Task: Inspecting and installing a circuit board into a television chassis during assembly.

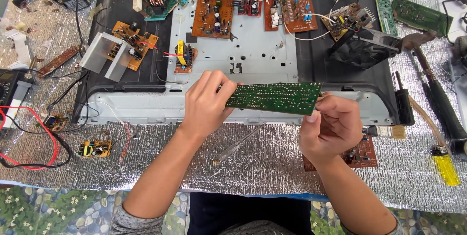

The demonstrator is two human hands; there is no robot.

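Note:
A long green circuit board (275,97) is held level between both hands, solder side up, above the front edge of an opened grey metal chassis (243,55). My left hand (206,104) grips its left end with the fingers curled over the top. My right hand (331,125) pinches its right end between thumb and fingers. Just below the hands a clear-handled screwdriver (238,145) lies on the silver foil mat (272,167).
Several brown and green circuit boards (211,11) lie on the chassis, with a black fan (362,48) at the right. A brush (389,131), a hammer (438,94), a yellow lighter (446,167), a multimeter with red leads (9,89) and small boards (93,148) surround it.

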